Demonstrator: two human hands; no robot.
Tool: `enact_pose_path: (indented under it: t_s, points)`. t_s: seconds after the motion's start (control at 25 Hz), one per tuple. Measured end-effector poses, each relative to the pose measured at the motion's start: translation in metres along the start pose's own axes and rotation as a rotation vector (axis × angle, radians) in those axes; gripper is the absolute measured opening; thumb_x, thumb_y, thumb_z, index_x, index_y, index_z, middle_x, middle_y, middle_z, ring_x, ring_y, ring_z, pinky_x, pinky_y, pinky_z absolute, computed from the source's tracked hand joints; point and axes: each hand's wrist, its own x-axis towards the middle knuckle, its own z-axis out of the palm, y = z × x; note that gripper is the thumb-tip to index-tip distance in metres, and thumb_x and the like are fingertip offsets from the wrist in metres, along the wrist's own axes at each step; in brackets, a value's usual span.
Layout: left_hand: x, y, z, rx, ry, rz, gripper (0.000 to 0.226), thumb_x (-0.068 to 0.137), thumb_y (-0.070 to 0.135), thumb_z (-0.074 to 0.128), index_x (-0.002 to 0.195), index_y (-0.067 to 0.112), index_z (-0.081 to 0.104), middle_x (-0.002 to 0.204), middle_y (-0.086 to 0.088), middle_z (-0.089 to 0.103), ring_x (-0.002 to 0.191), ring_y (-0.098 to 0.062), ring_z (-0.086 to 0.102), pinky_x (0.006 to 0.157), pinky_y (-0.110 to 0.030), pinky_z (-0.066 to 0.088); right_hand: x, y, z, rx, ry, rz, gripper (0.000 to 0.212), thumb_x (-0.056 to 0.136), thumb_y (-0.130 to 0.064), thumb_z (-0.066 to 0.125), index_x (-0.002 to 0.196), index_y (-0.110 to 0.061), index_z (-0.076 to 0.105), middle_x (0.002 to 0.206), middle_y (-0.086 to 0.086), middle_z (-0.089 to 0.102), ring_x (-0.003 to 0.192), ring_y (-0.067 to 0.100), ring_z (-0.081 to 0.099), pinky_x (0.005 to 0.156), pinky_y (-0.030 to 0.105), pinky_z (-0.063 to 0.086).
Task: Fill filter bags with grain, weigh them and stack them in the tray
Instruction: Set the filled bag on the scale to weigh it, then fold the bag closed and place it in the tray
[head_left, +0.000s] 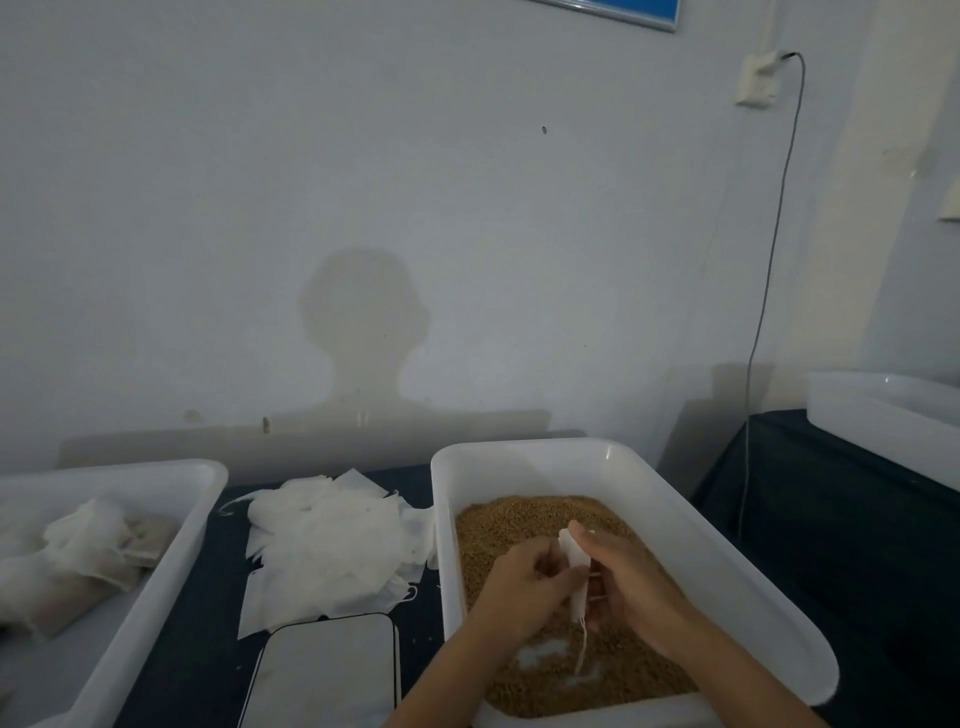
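Together, both hands — left hand (524, 574), right hand (631, 582) — seemingly pinching one filter bag (575, 564) over the grain (498, 525).

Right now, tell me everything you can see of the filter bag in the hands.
The filter bag is small, white and of thin, papery or fabric-like stuff. It hangs roughly upright over the grain in the tub, clear of it. The left hand pinches its left side and the right hand grips its right, at the top. A thin white string trails from its lower end towards the grain. How full it is cannot be told.
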Motion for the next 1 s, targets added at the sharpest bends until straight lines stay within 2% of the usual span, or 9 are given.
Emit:
enact_pose_path:
  t_s: [0.12,0.28,0.36,0.44,0.52,0.68,0.84,1.0]
  points:
    - [-0.0021,-0.0006,0.0028,0.098,0.047,0.047,0.025,0.083,0.033,0.067,0.071,0.022,0.049,0.069,0.01,0.051,0.064,-0.009,0.048,0.065,-0.028,0.043,0.0005,0.0009,-0.0019,0.019,0.006,-0.002,0.046,0.086,-0.043,0.056,0.097,0.001,0.062,0.071,0.015,0.057,0.052,0.021,0.055,0.042,0.026,0.043]
    - [-0.0008,-0.0037,0.002,0.134,0.101,0.091,0.017,0.085,0.025,0.062,0.07,0.024,0.054,0.068,0.009,0.056,0.065,-0.011,0.054,0.068,-0.032,0.05,0.0018,0.0024,-0.0027,0.031,0.009,0.011,0.044,0.084,-0.043,0.059,0.097,-0.001,0.062,0.07,0.012,0.06,0.054,0.02,0.057,0.042,0.026,0.043]
    - [-0.0019,-0.0041,0.0026,0.193,0.13,0.13,0.015,0.083,0.031,0.062,0.071,0.026,0.055,0.068,0.012,0.058,0.064,-0.002,0.054,0.064,-0.022,0.048,0.004,0.0034,-0.0039,0.028,0.027,0.007,0.047,0.084,-0.041,0.06,0.1,0.003,0.062,0.069,0.011,0.058,0.053,0.019,0.056,0.041,0.026,0.044]
    - [-0.0038,-0.0048,0.0043,0.25,0.145,0.172,0.016,0.081,0.038,0.062,0.073,0.026,0.055,0.069,0.013,0.058,0.065,-0.001,0.055,0.063,-0.016,0.045,0.0061,0.0054,-0.0054,0.003,0.053,0.001,0.051,0.085,-0.04,0.06,0.104,0.007,0.061,0.07,0.012,0.056,0.053,0.018,0.055,0.041,0.025,0.044]
    - [-0.0041,-0.0061,0.0048,0.268,0.153,0.189,0.014,0.081,0.034,0.061,0.071,0.027,0.055,0.068,0.013,0.06,0.066,-0.002,0.057,0.064,-0.017,0.046,0.0066,0.007,-0.0056,0.001,0.055,0.003,0.05,0.086,-0.04,0.06,0.102,0.007,0.061,0.072,0.014,0.055,0.052,0.018,0.054,0.04,0.025,0.044]
    - [-0.0027,-0.0072,0.0055,0.266,0.163,0.182,0.015,0.085,0.027,0.055,0.073,0.019,0.059,0.07,0.007,0.063,0.061,-0.007,0.056,0.065,-0.029,0.051,0.0054,0.0058,-0.0052,0.017,0.03,0.012,0.044,0.084,-0.043,0.06,0.094,-0.001,0.064,0.068,0.012,0.056,0.052,0.017,0.055,0.041,0.025,0.043]
    - [-0.0046,-0.0062,0.0062,0.332,0.181,0.187,0.017,0.083,0.039,0.059,0.074,0.025,0.058,0.068,0.012,0.061,0.063,-0.003,0.056,0.059,-0.017,0.044,0.0058,0.0077,-0.0082,0.007,0.007,0.005,0.053,0.086,-0.044,0.058,0.103,0.007,0.061,0.072,0.014,0.056,0.054,0.018,0.056,0.042,0.026,0.044]
    - [-0.0048,-0.005,0.0062,0.357,0.194,0.172,0.016,0.084,0.033,0.056,0.071,0.024,0.055,0.062,0.012,0.056,0.057,-0.003,0.052,0.056,-0.015,0.041,0.0047,0.0071,-0.0085,0.019,-0.004,0.013,0.044,0.09,-0.041,0.056,0.094,0.002,0.062,0.072,0.015,0.054,0.055,0.019,0.057,0.042,0.026,0.044]
